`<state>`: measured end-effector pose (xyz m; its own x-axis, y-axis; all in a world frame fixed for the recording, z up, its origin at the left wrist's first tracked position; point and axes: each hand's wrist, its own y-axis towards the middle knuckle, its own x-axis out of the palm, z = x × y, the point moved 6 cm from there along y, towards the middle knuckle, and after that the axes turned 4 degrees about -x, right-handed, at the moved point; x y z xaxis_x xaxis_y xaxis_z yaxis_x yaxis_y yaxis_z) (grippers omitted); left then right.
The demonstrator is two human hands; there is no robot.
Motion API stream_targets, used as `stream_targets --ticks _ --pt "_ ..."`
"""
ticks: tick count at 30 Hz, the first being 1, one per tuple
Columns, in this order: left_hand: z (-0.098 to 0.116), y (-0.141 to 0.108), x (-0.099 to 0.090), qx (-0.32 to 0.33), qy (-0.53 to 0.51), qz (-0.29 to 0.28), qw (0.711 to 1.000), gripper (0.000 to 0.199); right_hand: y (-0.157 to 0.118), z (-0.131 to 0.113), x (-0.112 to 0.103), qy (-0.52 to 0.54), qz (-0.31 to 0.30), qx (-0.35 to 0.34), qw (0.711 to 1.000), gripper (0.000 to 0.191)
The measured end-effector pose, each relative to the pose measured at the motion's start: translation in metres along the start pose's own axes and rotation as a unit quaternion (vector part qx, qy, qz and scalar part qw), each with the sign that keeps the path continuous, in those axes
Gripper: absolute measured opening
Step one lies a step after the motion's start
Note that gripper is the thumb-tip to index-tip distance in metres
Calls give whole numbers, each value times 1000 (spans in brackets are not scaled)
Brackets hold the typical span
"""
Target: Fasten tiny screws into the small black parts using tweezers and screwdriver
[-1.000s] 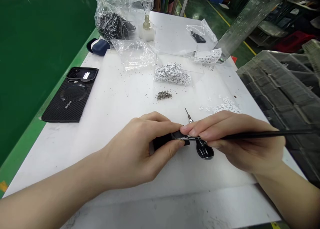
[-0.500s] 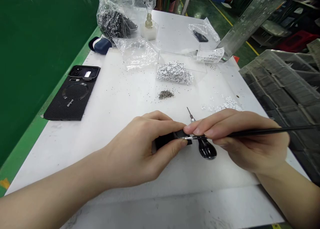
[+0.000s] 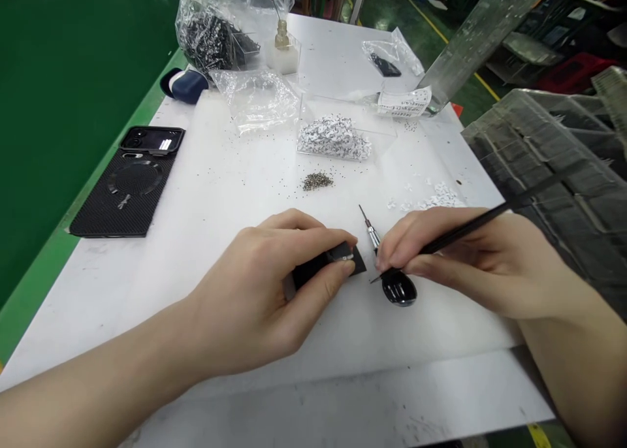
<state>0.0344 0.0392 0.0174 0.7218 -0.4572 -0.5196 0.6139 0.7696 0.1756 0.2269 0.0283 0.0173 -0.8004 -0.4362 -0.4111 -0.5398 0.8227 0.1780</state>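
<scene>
My worktop (image 3: 230,418) is white, with a glossy green surface (image 3: 73,108) along its left, catching light streaks. Beyond: green floor (image 3: 386,17), yellow line (image 3: 425,17). I've got a grey post (image 3: 482,40) and clear plastic bins (image 3: 531,134) on the right.

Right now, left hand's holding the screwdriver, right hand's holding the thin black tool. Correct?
Not quite: the head view shows the left hand holding a small black block; the screwdriver lies on the white sheet. The right hand does hold the thin black tool.
</scene>
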Motion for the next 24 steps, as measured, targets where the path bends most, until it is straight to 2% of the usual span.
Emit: stream_targets --ticks 5,17,24 --pt "-2 -1 -2 -17 18 20 1000 24 -2 -1 1 -26 -71 29 997 18" --pt "-1 3 -1 -29 52 14 998 22 -5 1 0 -96 -95 20 991 19" --pt "-1 -2 -2 -37 65 23 997 20 -6 -4 0 -133 -86 21 987 15"
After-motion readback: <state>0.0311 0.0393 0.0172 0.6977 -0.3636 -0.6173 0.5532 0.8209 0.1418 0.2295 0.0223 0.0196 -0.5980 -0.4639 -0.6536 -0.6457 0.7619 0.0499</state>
